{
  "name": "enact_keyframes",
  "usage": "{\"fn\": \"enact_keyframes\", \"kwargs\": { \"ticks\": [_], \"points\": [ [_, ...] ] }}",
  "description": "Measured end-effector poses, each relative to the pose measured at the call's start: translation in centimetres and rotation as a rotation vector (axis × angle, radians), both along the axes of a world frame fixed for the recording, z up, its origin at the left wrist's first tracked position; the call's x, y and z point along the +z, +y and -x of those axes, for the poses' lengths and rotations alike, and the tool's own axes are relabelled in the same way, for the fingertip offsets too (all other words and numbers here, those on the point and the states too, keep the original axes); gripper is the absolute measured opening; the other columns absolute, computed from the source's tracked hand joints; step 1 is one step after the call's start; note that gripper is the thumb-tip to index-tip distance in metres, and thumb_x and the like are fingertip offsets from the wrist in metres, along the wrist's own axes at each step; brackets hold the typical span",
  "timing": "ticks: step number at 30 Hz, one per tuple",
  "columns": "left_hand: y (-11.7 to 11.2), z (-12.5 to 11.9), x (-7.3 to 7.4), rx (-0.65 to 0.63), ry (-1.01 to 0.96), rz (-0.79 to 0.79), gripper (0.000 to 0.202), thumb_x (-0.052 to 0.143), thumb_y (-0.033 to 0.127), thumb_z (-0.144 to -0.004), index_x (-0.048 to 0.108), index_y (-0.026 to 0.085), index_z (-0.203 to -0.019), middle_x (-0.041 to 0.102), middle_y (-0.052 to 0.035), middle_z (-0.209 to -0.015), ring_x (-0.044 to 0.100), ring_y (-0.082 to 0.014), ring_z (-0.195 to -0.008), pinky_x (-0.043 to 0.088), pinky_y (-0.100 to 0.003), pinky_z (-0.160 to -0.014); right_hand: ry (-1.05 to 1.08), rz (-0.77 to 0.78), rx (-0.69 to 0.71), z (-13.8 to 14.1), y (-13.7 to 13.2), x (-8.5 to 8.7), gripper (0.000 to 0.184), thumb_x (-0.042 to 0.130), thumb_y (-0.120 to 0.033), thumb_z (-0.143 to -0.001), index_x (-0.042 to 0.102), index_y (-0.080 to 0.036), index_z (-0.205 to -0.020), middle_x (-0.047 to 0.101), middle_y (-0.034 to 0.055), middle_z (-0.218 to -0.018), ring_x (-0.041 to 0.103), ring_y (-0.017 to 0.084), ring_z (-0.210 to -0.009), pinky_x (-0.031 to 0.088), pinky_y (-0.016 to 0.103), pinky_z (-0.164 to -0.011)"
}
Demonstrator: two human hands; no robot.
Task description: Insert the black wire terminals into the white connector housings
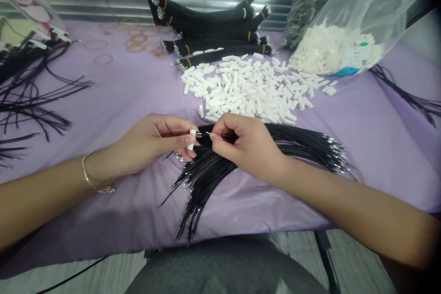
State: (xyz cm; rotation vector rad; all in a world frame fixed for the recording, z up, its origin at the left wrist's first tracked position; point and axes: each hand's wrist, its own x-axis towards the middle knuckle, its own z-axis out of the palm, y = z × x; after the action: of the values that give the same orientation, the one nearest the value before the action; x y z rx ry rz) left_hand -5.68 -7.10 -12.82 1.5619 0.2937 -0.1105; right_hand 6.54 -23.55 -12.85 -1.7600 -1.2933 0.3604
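Observation:
My left hand (156, 140) pinches a small white plastic connector (192, 139) upright between thumb and fingers. My right hand (241, 144) pinches a thin black wire (206, 133) by its metal tip, which points at the connector and nearly touches it. Both hands hover over a loose bundle of black wires (206, 174) with silver tips, fanned across the purple cloth (131, 96). A pile of white connectors (248, 87) lies just behind the hands.
Tied bundles of black wires (213, 32) are stacked at the back. A clear plastic bag (347, 32) of white connectors sits at the back right. Finished black wires (31, 96) spread at the left. Rubber bands (103, 59) lie at the back left. The table's front edge is near my lap.

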Motion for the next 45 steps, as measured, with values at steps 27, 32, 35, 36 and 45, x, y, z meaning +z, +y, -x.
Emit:
{"fn": "enact_keyframes", "kwargs": {
  "ticks": [27,32,35,36,45],
  "points": [
    [-1.2,-0.3,0.6,0.062,0.024,-0.018,0.012,0.071,0.020,-0.072,0.073,0.020,-0.084,0.069,-0.0010,-0.069,0.063,-0.0110,-0.058,0.055,-0.018,-0.057,-0.122,-0.017,0.066,0.2,0.3,-0.6,0.010,0.055,-0.011,-0.076,0.054,-0.014,-0.066,0.052,-0.0033,-0.060,0.046,0.007,-0.056,0.036,0.019,-0.056],
    [-1.0,-0.5,0.7,0.064,0.069,-0.015,0.011,0.067,0.021,-0.076,0.072,0.018,-0.086,0.069,-0.0009,-0.068,0.064,-0.0098,-0.060,0.054,-0.015,-0.058,-0.213,-0.121,0.081,-0.4,-0.1,0.0,0.013,0.050,-0.014,-0.086,0.061,-0.014,-0.080,0.059,0.0028,-0.078,0.054,0.010,-0.075,0.043,0.022,-0.071],
    [-0.9,-0.5,0.7,0.078,0.083,-0.021,0.012,0.067,0.023,-0.077,0.071,0.017,-0.086,0.070,-0.0018,-0.072,0.065,-0.0110,-0.064,0.055,-0.016,-0.061,-0.261,-0.165,0.073,-0.6,-0.3,0.3,0.013,0.049,-0.017,-0.089,0.062,-0.017,-0.089,0.061,0.0040,-0.087,0.056,0.012,-0.084,0.044,0.024,-0.077],
    [-0.8,-0.5,0.6,0.082,0.083,-0.019,0.013,0.067,0.023,-0.077,0.071,0.017,-0.087,0.070,-0.0019,-0.074,0.066,-0.0113,-0.065,0.055,-0.016,-0.062,-0.258,-0.155,0.061,-0.5,-0.4,0.3,0.010,0.052,-0.017,-0.088,0.062,-0.017,-0.091,0.061,0.0028,-0.084,0.056,0.012,-0.081,0.044,0.024,-0.075],
    [-0.7,-0.7,0.5,0.048,0.079,-0.015,0.015,0.066,0.021,-0.078,0.071,0.019,-0.091,0.070,0.0001,-0.076,0.066,-0.0094,-0.065,0.054,-0.014,-0.062,-0.128,-0.015,-0.045,0.1,-0.2,-0.1,0.020,0.065,-0.015,-0.077,0.046,-0.018,-0.082,0.054,-0.0045,-0.068,0.051,0.007,-0.061,0.041,0.020,-0.058]
  ]
}}
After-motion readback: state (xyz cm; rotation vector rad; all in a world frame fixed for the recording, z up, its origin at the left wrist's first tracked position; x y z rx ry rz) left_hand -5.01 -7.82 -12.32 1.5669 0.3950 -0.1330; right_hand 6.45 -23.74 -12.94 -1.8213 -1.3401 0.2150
